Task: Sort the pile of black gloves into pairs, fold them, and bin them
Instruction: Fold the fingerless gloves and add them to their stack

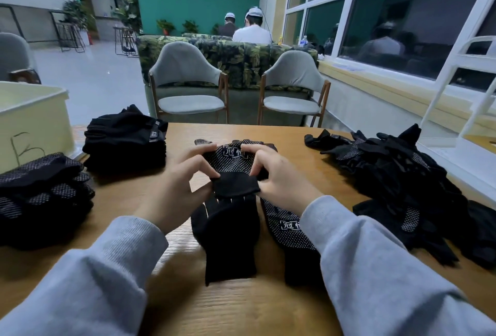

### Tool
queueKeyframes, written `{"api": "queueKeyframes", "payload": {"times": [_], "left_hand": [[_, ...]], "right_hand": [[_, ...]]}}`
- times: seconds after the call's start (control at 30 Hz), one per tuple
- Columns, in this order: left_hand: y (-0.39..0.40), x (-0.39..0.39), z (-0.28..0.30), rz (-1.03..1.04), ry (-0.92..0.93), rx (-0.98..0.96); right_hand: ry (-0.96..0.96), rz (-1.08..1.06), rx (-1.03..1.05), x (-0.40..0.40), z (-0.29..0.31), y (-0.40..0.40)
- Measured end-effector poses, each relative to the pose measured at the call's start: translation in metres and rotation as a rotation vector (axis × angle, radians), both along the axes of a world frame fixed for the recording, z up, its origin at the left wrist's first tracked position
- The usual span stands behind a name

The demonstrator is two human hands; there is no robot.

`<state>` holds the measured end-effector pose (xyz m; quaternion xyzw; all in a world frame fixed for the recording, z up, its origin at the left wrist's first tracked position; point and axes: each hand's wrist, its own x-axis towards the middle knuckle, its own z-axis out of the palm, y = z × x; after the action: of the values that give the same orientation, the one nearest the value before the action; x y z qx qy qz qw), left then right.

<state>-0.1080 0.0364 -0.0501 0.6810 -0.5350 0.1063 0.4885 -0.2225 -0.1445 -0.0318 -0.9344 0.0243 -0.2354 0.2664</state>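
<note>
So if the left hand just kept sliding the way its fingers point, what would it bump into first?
Probably the right hand. The left hand points rightward across the dotted glove that both hands pinch, and only that glove's folded cuff separates them. Depth is hard to judge.

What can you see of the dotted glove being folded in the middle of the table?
The dotted glove is black knit with white grip dots and a boxed white logo. It lies on the wooden table, its plain cuff folded toward the person. The left hand and right hand pinch that cuff.
</note>
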Motion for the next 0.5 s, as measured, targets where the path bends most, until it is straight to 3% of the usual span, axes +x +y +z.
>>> {"api": "queueKeyframes", "payload": {"times": [0.37,0.5], "left_hand": [[0.028,-0.011,-0.037,-0.088,0.103,0.167],[0.032,-0.012,-0.048,-0.096,0.061,0.297]], "right_hand": [[0.197,0.132,-0.141,-0.02,-0.023,0.014],[0.29,0.153,-0.198,-0.028,-0.027,0.019]]}}
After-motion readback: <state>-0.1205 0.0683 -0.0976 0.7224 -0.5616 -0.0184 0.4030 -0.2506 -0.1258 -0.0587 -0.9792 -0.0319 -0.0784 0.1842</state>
